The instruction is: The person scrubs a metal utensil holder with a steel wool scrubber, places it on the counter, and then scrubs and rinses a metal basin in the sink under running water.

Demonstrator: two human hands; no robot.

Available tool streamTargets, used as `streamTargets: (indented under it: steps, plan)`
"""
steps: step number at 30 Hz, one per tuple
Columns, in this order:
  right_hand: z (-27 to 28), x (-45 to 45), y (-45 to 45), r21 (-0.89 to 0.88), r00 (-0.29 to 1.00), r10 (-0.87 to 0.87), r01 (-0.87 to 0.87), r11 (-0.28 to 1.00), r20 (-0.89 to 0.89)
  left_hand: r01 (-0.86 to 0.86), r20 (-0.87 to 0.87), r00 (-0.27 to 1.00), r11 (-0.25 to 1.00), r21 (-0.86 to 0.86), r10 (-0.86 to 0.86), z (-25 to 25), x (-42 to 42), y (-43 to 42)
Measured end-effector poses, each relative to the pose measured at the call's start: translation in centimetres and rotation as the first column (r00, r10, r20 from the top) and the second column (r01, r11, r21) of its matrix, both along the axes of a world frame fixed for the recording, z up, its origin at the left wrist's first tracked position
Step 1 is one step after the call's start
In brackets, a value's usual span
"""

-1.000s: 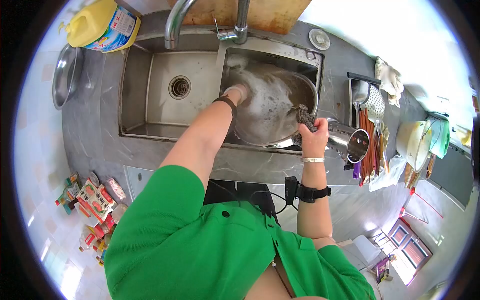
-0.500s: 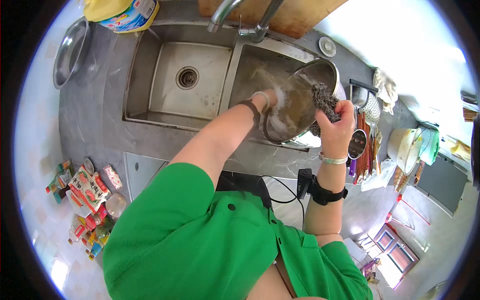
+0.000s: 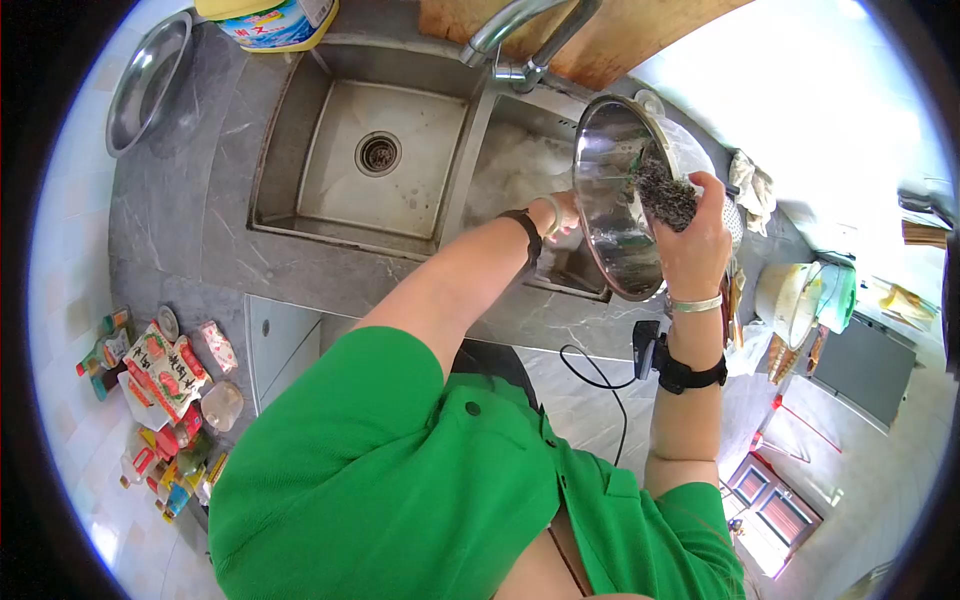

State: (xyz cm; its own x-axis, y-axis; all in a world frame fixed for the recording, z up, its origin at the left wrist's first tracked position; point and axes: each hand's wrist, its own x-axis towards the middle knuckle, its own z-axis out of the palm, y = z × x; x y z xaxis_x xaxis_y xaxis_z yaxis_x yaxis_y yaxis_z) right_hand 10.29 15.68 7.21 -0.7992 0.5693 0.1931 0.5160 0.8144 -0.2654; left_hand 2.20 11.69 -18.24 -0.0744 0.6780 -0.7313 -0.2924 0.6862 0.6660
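A shiny steel basin [image 3: 608, 165] is tipped steeply on its side over the right sink bowl [image 3: 478, 170]. My left hand [image 3: 564, 213] is at its lower left rim, with fingers curled against the edge and partly hidden. My right hand [image 3: 698, 240] is closed around a grey steel wool scrubber [image 3: 666, 196], which lies against the basin's right side. Cloudy, foamy water [image 3: 520, 160] is in the sink beneath. A small green bit shows on the basin's inner wall.
To the left is the other sink bowl [image 3: 375, 215] with its drain, and behind stands the faucet [image 3: 510, 40]. A yellow-capped jug [image 3: 280, 22] and a metal bowl [image 3: 150, 85] sit at the left. A cloth [image 3: 752, 185] lies right of the basin.
The basin has risen and tipped further onto its side, and the water that was in it is now in the sink. My right hand has moved right with the scrubber.
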Motion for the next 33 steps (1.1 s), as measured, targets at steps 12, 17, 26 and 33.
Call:
streamTargets:
  steps: [12, 17, 26, 33]
  plan:
    - [1.6, -0.1, 0.5, -0.039, 0.998, 0.009, -0.007, 0.999, 0.063, 0.051, -0.019, 0.999, 0.996, 0.07, -0.05, -1.6, -0.7, 1.1]
    - [0.0, 3.1, 4.2, -0.788, 0.87, -0.435, 0.094, 0.608, -0.232, 0.177, -0.569, 0.814, 0.983, 0.049, -0.118, -0.5, -6.0, -3.0]
    - [-6.8, 6.4, 1.9, -0.959, 0.651, -0.751, -0.267, -0.095, -0.107, 0.298, -0.914, -0.088, 0.886, 0.356, 0.397, 2.5, -21.8, -6.6]
    - [-8.7, 4.1, -0.7, -0.88, 0.653, -0.732, -0.445, -0.164, -0.194, 0.472, -0.998, -0.02, 0.879, -0.066, -0.064, -4.6, -32.3, -4.5]
